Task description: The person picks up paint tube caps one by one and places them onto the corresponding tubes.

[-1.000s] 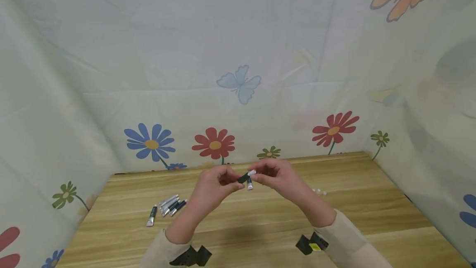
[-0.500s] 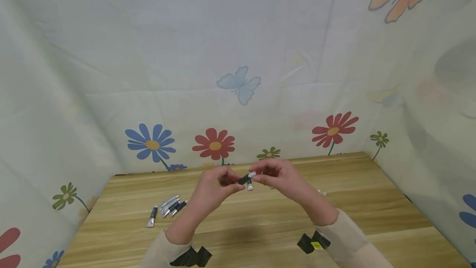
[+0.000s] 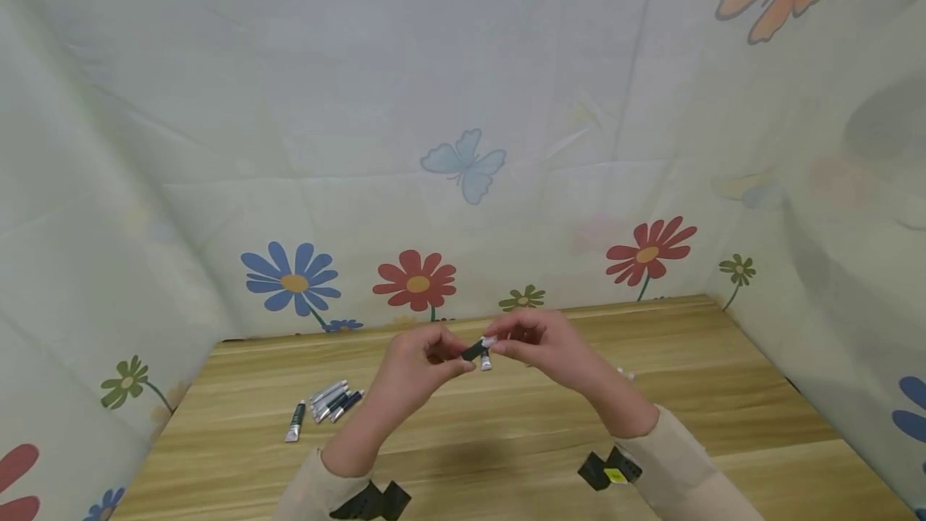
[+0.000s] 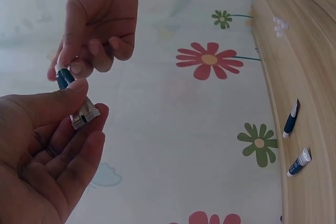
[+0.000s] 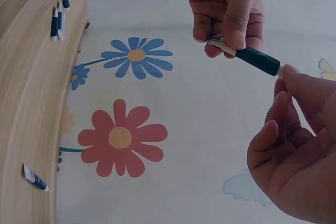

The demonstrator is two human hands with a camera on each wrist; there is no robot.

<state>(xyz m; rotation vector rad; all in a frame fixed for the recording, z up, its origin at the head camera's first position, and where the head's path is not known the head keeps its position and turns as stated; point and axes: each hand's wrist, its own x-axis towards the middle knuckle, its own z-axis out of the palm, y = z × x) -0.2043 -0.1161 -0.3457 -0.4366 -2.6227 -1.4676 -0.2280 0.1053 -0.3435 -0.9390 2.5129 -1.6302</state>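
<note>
A small dark green paint tube [image 5: 257, 60] with a silver crimped end is held tilted above the table. My left hand [image 3: 419, 360] pinches it by the crimped end between thumb and fingers, as the left wrist view shows too. At the other end, thumb and forefinger of my right hand [image 3: 546, 348] pinch the tube's white cap [image 3: 489, 340], mostly covered by the fingertips. Whether the cap is on the thread or loose, I cannot tell. Behind the hands another paint tube [image 3: 486, 361] lies on the table.
On the wooden table [image 3: 470, 441], several paint tubes [image 3: 333, 402] lie in a group at the left, with a single tube [image 3: 295, 421] beside them. Small white caps [image 4: 281, 26] lie on the right side, partly behind my right forearm. A flower-printed cloth [image 3: 347, 143] hangs behind the table.
Both hands stay nearly in place with the same tube. The right fingertips shift slightly around the white cap, which shows less between them now.
</note>
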